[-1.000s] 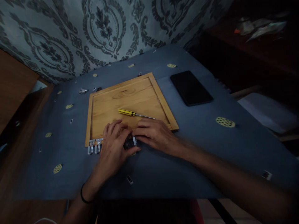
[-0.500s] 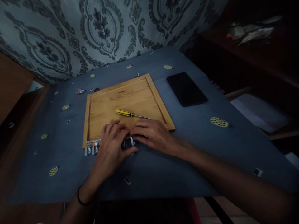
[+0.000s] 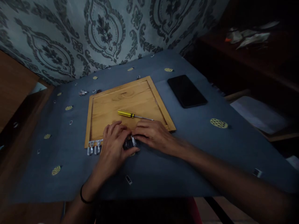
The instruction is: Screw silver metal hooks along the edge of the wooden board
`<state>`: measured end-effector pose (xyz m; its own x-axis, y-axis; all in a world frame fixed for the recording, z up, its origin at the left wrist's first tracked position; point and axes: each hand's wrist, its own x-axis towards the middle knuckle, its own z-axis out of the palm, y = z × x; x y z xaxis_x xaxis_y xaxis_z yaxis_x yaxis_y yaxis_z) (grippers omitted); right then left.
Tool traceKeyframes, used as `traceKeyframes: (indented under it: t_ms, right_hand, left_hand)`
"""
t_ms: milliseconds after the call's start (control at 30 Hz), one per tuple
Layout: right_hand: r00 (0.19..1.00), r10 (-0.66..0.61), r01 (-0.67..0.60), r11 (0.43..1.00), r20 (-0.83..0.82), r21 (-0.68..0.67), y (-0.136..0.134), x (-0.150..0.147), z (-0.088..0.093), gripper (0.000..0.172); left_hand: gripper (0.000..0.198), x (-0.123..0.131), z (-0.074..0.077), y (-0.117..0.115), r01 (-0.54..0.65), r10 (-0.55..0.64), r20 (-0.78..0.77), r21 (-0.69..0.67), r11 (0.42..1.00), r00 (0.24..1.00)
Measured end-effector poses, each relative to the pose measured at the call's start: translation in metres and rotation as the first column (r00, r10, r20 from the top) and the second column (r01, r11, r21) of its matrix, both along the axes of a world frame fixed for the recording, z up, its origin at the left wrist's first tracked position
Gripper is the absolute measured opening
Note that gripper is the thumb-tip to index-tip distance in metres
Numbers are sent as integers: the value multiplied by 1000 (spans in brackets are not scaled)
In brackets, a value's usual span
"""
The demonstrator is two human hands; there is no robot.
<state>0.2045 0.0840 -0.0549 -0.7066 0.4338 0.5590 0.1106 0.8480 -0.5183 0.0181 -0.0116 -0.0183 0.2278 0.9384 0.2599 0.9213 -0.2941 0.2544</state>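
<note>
A framed wooden panel (image 3: 105, 115) lies on the blue tablecloth. Along its near edge runs a metal hook strip (image 3: 91, 147), its middle covered by my left hand (image 3: 114, 141). That hand curls round a shiny curved metal hook (image 3: 134, 141), thumb below and forefinger above. My right hand (image 3: 153, 133) pinches at the same hook from the right, fingertips pressed together. Whether the hook belongs to the strip I cannot tell, as my fingers hide the join. Just beyond my hands, a yellow-handled screwdriver (image 3: 126, 114) rests on the panel, shaft pointing right.
A black tablet or large phone (image 3: 187, 91) lies right of the panel. Near the panel's far left corner sits a small metal piece (image 3: 82, 92). Patterned curtain (image 3: 105, 28) hangs behind the table. White packets (image 3: 252, 38) lie on a dark surface at the far right.
The view has shifted slightly, so everything sits a little further right and lower. Both hands stay at the metal hook in nearly the same grip.
</note>
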Motion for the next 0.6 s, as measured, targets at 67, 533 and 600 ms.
traceKeyframes:
  t_ms: [67,533,600]
  right_hand:
    - [1000,0,0,1000,-1,10,0,0,1,11]
    - [1000,6,-7,1000,-8,-22,1,-1,0,9]
    - [1000,14,-14,999,-4,-41,1,0,1,11]
  left_hand:
    - [45,0,0,0,-7,7,-2,-6,1000,1000]
    - [44,1,2,-2,-19,19,12,-32,999,1000]
    - [43,1,1,-1,-25,25,15,-32,999,1000]
